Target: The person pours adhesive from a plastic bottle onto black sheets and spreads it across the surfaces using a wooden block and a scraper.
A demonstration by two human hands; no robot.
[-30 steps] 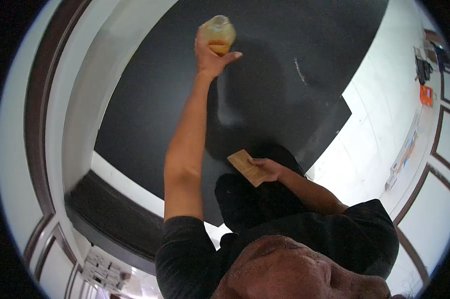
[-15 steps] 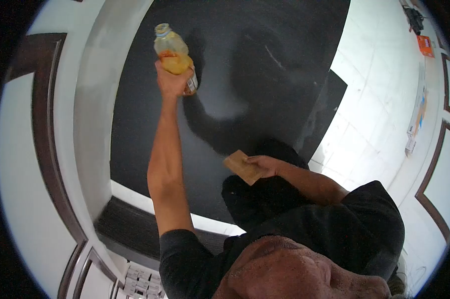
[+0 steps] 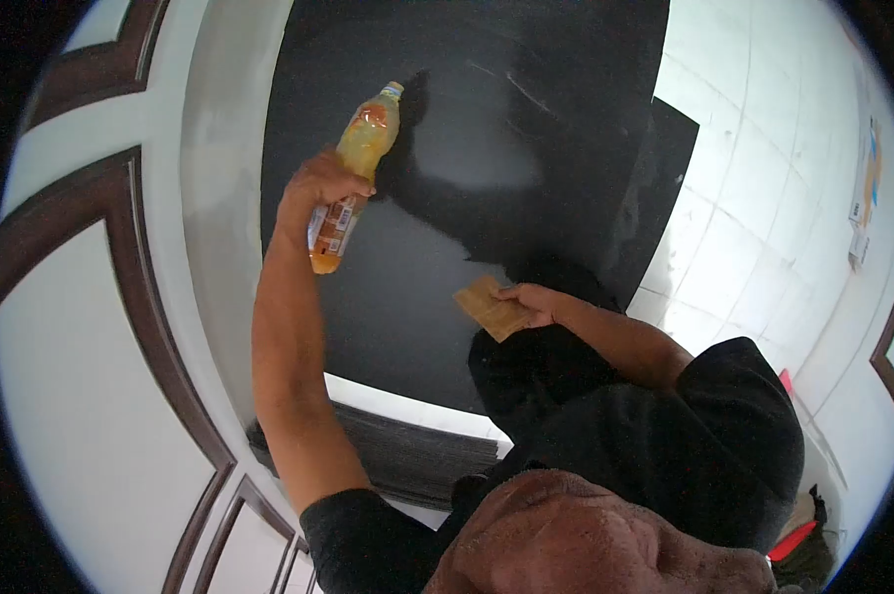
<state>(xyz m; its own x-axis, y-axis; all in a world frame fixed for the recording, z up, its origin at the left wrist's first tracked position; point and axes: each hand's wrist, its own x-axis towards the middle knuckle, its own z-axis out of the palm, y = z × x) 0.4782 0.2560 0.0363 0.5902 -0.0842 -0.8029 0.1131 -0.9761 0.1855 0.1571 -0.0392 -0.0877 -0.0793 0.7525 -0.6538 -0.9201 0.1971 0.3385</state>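
Up high, the left hand (image 3: 313,193) grips an orange drink bottle (image 3: 355,168), label unreadable; the right hand (image 3: 531,302) holds a brown card (image 3: 491,308).

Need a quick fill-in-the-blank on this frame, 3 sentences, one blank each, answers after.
1. The left hand grips a plastic bottle of ____-coloured drink.
2. The right hand holds a flat ____-coloured sandpaper block.
3. Both hands are raised in front of a large ____ panel.

Missing words: orange; tan; black
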